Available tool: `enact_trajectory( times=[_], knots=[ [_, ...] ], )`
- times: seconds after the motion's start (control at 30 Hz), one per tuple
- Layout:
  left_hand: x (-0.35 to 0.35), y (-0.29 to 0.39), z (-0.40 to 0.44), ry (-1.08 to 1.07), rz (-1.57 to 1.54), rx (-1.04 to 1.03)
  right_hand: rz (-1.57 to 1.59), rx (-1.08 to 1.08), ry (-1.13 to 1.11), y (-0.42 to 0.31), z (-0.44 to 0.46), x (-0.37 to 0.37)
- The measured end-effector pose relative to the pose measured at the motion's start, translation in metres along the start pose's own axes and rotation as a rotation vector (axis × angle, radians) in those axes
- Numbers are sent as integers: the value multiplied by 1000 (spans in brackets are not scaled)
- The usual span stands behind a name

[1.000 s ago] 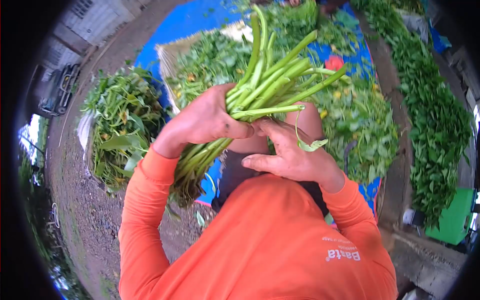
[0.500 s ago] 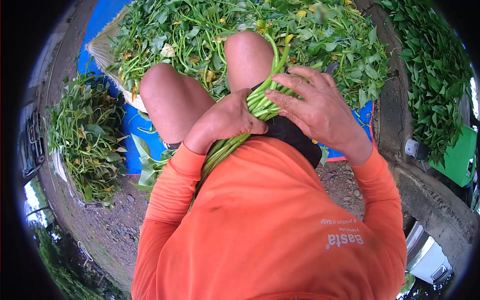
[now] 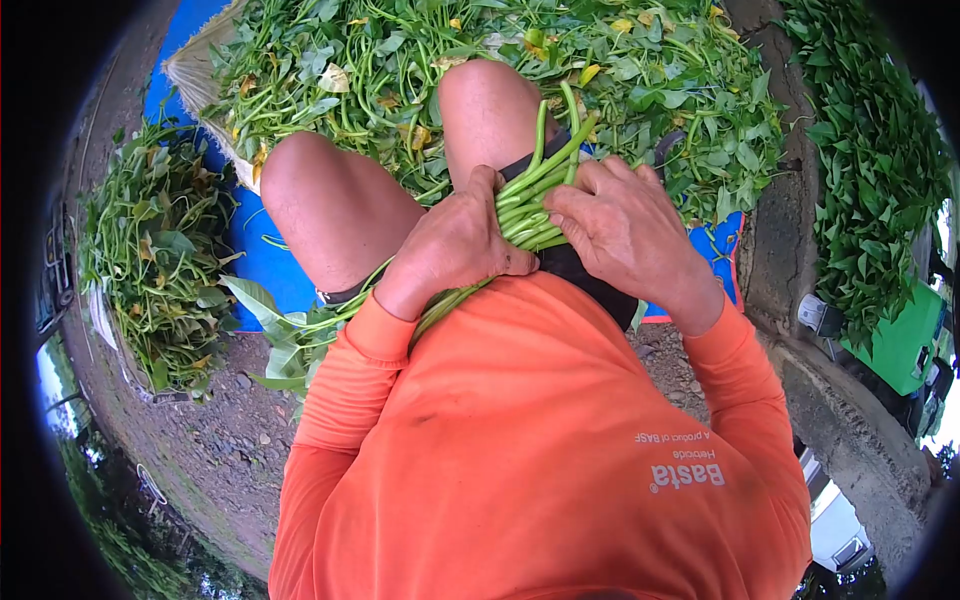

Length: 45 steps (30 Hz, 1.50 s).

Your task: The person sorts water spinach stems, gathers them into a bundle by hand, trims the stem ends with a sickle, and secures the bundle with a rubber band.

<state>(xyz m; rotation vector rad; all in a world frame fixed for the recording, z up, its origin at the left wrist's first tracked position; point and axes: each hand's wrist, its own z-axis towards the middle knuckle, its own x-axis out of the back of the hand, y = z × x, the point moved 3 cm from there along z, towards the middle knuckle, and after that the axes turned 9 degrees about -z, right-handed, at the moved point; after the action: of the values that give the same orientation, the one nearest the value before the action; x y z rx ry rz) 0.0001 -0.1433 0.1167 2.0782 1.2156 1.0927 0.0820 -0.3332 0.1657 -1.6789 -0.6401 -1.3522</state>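
Note:
A bundle of green stems (image 3: 525,205) lies across my lap, its cut ends pointing up and away from me. My left hand (image 3: 455,240) is wrapped round the bundle, thumb across the stems. Fingers curled, my right hand (image 3: 622,215) pinches at the right side of the same stems; its fingertips press on them near the cut ends. The leafy end (image 3: 285,335) of the bundle comes out to the left, beside my left forearm.
Loose leafy greens (image 3: 390,80) with yellow leaves cover the blue tarp (image 3: 268,262) beyond my knees. A leafy pile (image 3: 160,260) stands at the left. Along the right runs a row of dark green leaves (image 3: 870,150), near a green box (image 3: 900,345).
The view has tilted down toward my lap. The bundle has come down from raised in front of me to my lap. My right fingers, more spread before, have closed on the stems.

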Motion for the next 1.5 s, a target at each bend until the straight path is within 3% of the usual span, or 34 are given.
enact_trajectory(
  times=[0.13, 0.33, 0.73, 0.83, 0.93, 1.03, 1.1, 1.23, 1.37, 1.47, 1.5],
  knots=[
    [2, 0, 2, 17, 67, -55, -121, 7, 176, -14, -3, 5],
    [0, -1, 6, 24, 108, -122, -23, 36, 2, -5, -7, -6],
    [1, -4, 6, 18, 101, -110, 9, -8, 16, -3, 5, -13],
    [1, -5, 5, 27, 98, -96, 89, -93, 85, -3, 4, -22],
    [2, -9, 6, 40, 90, -108, 177, -392, -115, -12, 3, -26],
    [3, -5, 5, 29, 91, -95, 274, -403, -20, -5, 5, -28],
    [3, -3, 3, 29, 103, -84, 178, -398, 119, 0, 4, -32],
    [0, 2, 4, 40, 184, -35, 137, -204, 346, 0, 9, -33],
    [6, 13, 12, -79, 211, 44, 147, -42, 350, 3, 14, -31],
    [6, -14, 24, -99, -20, -140, 129, 151, 391, -22, 18, 9],
    [7, -12, 27, -196, -99, -170, 77, 213, 395, -28, 20, 18]
  ],
)
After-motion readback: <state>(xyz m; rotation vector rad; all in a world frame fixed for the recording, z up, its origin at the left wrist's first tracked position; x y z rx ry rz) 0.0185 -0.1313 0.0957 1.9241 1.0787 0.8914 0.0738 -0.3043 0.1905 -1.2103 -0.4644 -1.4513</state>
